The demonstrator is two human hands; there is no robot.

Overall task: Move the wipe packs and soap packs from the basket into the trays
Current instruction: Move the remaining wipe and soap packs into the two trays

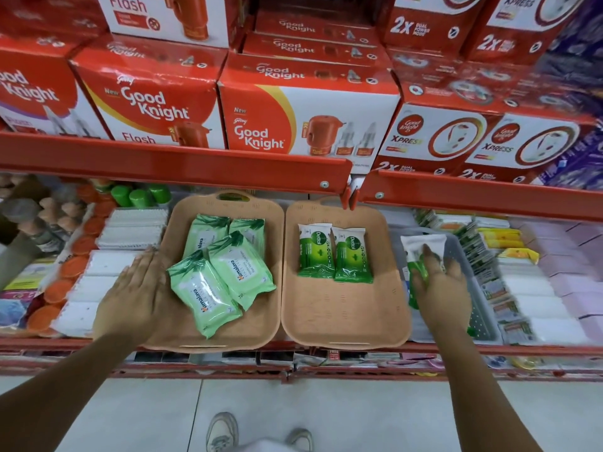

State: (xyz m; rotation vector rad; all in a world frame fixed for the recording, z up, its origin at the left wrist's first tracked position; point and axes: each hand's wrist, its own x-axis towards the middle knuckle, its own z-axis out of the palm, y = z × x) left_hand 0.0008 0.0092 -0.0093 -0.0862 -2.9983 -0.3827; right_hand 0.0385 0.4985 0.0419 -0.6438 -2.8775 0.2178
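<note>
Nearest, at the bottom edge, the person's 2 shoes (225,430) stand on pale floor tiles. Above them both forearms reach to a red shelf (228,345).

The left hand (135,295) lies flat with fingers spread wide, holding nothing, against the left rim of the left tray (261,321). That tan tray holds 4 light-green Himalaya wipe packs (204,293), overlapping in a loose pile toward its middle and back.

Just beside it sits the right tray (342,321), also tan, with 2 green-and-white Dettol packs (334,254) lying side by side and touching in its far half; its near half is bare.

To the right stands a clear grey basket (483,308). The right hand (439,285) is down inside it, fingers curled on a green-and-white pack (421,252); motion blur hides how firm the grip is. Whether more packs lie under the hand I cannot tell.

White packets and orange-capped items fill the shelf left of the trays, mixed small packets the shelf right of the basket. Farthest, on the upper shelf, stand red-and-white Good Knight boxes (306,115).
</note>
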